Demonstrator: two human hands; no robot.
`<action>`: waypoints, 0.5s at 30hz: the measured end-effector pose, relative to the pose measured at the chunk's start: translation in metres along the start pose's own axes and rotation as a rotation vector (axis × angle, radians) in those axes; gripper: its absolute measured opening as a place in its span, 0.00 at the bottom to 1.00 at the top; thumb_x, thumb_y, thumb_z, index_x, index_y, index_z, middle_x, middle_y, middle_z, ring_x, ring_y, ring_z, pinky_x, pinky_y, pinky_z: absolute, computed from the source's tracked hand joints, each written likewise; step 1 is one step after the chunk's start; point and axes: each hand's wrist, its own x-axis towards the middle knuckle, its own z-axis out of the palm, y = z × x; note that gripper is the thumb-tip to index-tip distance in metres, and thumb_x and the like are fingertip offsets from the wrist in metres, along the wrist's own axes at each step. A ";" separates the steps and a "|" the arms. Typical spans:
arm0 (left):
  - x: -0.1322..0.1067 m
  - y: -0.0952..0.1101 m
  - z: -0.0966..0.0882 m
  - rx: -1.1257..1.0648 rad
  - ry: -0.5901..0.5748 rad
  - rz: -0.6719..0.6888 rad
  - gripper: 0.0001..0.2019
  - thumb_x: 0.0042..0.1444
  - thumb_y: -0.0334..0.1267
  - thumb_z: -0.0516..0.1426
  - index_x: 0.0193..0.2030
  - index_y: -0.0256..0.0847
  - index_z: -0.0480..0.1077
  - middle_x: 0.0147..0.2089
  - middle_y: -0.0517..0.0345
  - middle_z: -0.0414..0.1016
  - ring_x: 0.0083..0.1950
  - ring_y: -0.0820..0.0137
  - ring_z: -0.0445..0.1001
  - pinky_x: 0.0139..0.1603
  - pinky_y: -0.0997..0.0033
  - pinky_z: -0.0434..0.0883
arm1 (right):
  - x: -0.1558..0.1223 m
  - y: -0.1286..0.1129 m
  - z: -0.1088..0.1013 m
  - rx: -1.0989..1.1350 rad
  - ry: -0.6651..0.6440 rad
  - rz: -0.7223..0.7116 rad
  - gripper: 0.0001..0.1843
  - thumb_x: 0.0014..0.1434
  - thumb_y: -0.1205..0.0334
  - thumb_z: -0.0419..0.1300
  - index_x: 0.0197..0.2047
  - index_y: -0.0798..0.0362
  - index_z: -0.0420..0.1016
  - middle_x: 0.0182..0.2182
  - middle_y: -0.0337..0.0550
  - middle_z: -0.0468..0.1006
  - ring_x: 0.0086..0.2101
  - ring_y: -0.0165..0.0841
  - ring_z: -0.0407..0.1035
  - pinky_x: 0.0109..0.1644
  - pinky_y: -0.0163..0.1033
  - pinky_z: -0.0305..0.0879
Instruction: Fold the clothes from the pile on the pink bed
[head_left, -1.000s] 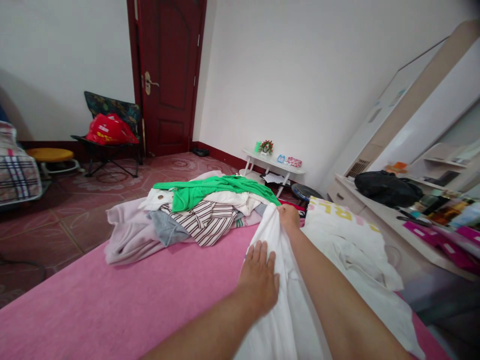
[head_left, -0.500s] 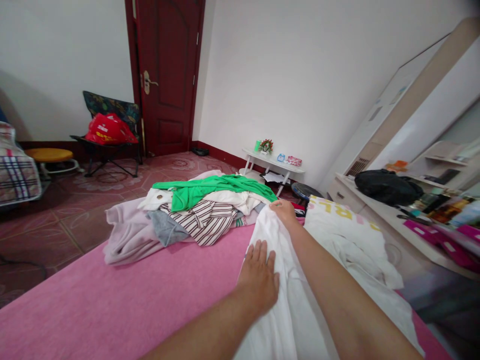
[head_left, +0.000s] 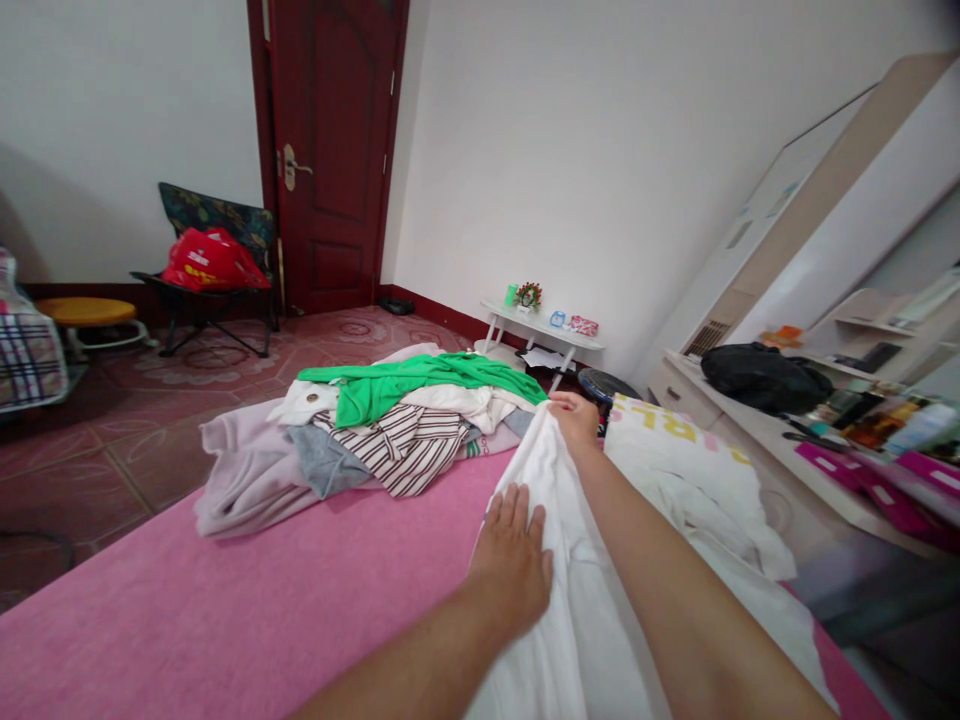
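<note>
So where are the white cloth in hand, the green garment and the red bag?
White cloth [head_left: 581, 590], head view: its near stretch.
Green garment [head_left: 442, 375], head view: middle of its top.
Red bag [head_left: 210, 264], head view: its front.

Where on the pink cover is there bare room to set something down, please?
The pink cover is free in one wide patch, bordered by the clothes pile ahead, the left hand and white cloth on the right, and tiled floor beyond its left edge. It's crowded at the pile and beside the right forearm, where white lettered cloth lies.
</note>
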 end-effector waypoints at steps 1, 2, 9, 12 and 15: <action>0.000 0.000 0.001 0.003 0.005 -0.004 0.29 0.63 0.48 0.37 0.67 0.36 0.52 0.71 0.45 0.41 0.71 0.56 0.37 0.69 0.52 0.41 | -0.002 0.002 0.003 -0.012 0.023 -0.009 0.18 0.45 0.61 0.59 0.40 0.57 0.77 0.35 0.48 0.81 0.35 0.37 0.74 0.41 0.39 0.68; 0.000 0.000 0.001 0.005 0.007 -0.009 0.29 0.63 0.48 0.37 0.67 0.37 0.52 0.71 0.45 0.41 0.71 0.56 0.37 0.69 0.52 0.41 | -0.003 0.004 0.005 -0.029 0.035 -0.012 0.17 0.46 0.60 0.58 0.40 0.56 0.77 0.35 0.47 0.81 0.36 0.37 0.74 0.42 0.40 0.68; 0.002 0.000 -0.002 0.003 -0.018 -0.009 0.29 0.63 0.48 0.39 0.67 0.37 0.53 0.70 0.44 0.42 0.71 0.55 0.38 0.68 0.51 0.42 | 0.000 0.006 -0.014 -0.287 -0.039 0.055 0.21 0.49 0.60 0.58 0.47 0.57 0.74 0.44 0.48 0.78 0.45 0.38 0.72 0.48 0.40 0.66; 0.002 0.000 -0.002 0.016 -0.011 -0.008 0.28 0.62 0.47 0.40 0.66 0.37 0.54 0.70 0.44 0.43 0.71 0.55 0.39 0.68 0.51 0.41 | -0.004 0.002 -0.047 -0.435 -0.193 0.095 0.17 0.48 0.61 0.59 0.42 0.57 0.77 0.38 0.45 0.80 0.39 0.36 0.74 0.43 0.37 0.68; 0.002 0.000 0.000 0.032 0.000 0.000 0.28 0.62 0.46 0.41 0.66 0.37 0.54 0.70 0.43 0.44 0.71 0.55 0.40 0.68 0.51 0.42 | -0.019 0.000 -0.081 -0.632 -0.324 0.146 0.09 0.45 0.61 0.62 0.31 0.53 0.79 0.30 0.41 0.80 0.35 0.36 0.74 0.39 0.36 0.67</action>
